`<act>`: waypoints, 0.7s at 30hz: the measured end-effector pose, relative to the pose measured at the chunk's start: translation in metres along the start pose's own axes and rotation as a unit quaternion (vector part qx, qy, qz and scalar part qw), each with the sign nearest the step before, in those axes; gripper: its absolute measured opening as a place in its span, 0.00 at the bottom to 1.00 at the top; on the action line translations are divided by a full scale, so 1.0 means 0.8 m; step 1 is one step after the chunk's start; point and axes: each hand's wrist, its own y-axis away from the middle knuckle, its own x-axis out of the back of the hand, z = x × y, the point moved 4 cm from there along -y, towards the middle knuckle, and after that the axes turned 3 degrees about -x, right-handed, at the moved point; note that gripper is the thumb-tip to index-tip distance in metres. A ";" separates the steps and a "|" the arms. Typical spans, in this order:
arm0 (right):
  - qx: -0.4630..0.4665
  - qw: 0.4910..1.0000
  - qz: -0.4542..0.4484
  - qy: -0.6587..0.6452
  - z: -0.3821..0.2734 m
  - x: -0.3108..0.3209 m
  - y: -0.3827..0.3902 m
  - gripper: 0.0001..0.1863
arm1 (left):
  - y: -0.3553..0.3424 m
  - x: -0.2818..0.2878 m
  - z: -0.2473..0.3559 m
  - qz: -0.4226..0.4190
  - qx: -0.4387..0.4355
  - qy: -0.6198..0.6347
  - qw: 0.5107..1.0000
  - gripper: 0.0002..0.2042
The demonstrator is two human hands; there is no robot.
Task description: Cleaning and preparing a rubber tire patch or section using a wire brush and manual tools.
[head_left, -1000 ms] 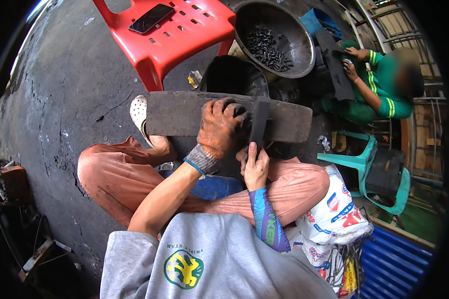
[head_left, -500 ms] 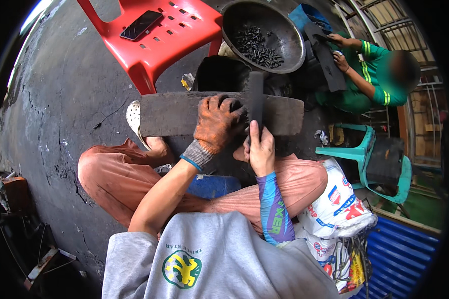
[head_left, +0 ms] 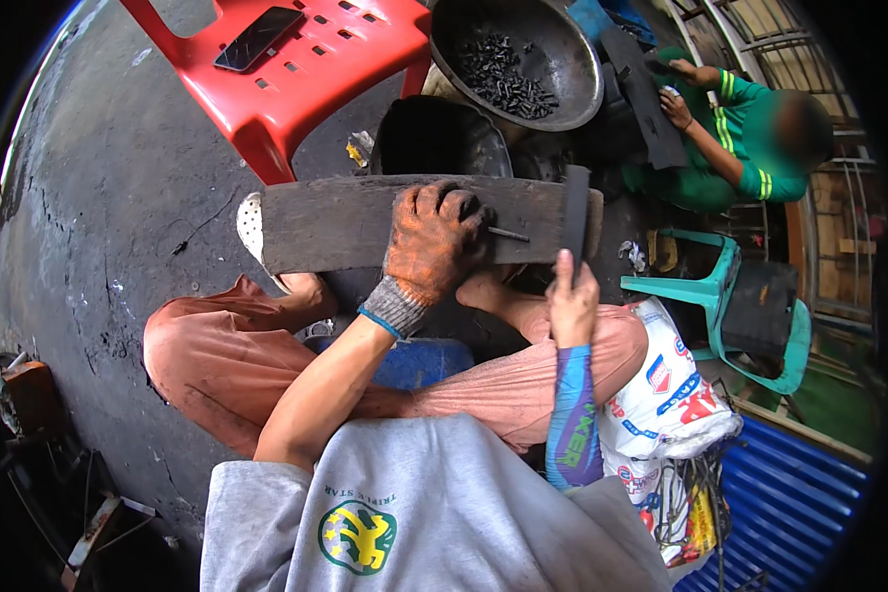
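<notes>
A long dark weathered board point(head_left: 335, 222) lies crosswise in front of my crossed legs. My left hand point(head_left: 431, 237), in a stained orange-and-grey glove, rests on the board with curled fingers, gripping a thin dark rod point(head_left: 509, 235) that sticks out to the right. My right hand point(head_left: 573, 301), bare, grips the lower end of a flat dark bar point(head_left: 577, 207), held upright in the picture over the board's right end.
A red chair point(head_left: 242, 99) carrying a phone point(head_left: 259, 38), a basin point(head_left: 587, 79) of small black pieces and a black container point(head_left: 414, 143) stand ahead. A co-worker in green point(head_left: 740, 148) handles a dark slab at right, near a teal chair point(head_left: 710, 296) and white sacks point(head_left: 671, 395).
My right hand has moved right with the flat bar, away from my left hand, and the thin rod now shows. My left hand stays on the board.
</notes>
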 end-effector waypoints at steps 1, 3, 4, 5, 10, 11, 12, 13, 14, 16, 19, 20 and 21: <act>-0.017 0.999 -0.007 -0.033 -0.006 0.008 -0.003 0.34 | -0.001 -0.002 -0.002 -0.004 0.006 0.008 1.000 0.16; 0.037 0.999 0.013 0.015 -0.043 -0.021 0.026 0.35 | -0.004 0.001 -0.004 0.000 0.008 0.012 1.000 0.16; 0.057 0.998 -0.031 0.003 -0.039 -0.035 0.031 0.34 | -0.004 0.004 0.003 0.005 0.007 0.027 1.000 0.16; 0.079 0.994 -0.074 -0.012 -0.025 -0.052 0.025 0.34 | -0.004 0.002 0.007 0.005 0.002 0.032 0.999 0.16; 0.058 0.998 -0.019 0.028 -0.034 -0.034 0.018 0.29 | 0.003 0.004 0.003 0.008 0.013 0.028 0.999 0.13; 0.044 0.998 -0.019 0.026 -0.034 -0.048 0.029 0.28 | 0.000 0.002 0.002 -0.001 0.019 0.042 0.999 0.13; 0.032 0.997 -0.066 -0.026 -0.040 -0.060 0.033 0.27 | -0.003 0.001 0.002 0.001 0.018 0.042 0.999 0.13; 0.019 0.990 -0.115 -0.080 -0.060 -0.069 0.041 0.26 | -0.005 0.003 -0.001 0.001 0.021 0.044 0.999 0.13; 0.018 0.992 -0.107 -0.065 -0.050 -0.070 0.032 0.25 | -0.005 0.004 -0.004 0.001 0.025 0.046 0.999 0.14; -0.063 0.963 -0.118 -0.236 -0.046 -0.052 0.033 0.28 | 0.002 -0.003 -0.009 0.004 0.020 0.039 0.999 0.15; -0.017 0.947 -0.025 -0.320 -0.024 -0.008 0.016 0.30 | -0.001 0.006 0.006 -0.001 0.013 0.036 0.999 0.19; -0.050 0.955 -0.010 -0.291 -0.012 -0.008 0.015 0.30 | -0.005 0.009 0.012 -0.003 0.008 0.030 1.000 0.21; -0.083 0.961 0.005 -0.262 0.001 -0.010 0.016 0.29 | -0.003 0.004 0.022 -0.006 0.006 0.033 0.999 0.21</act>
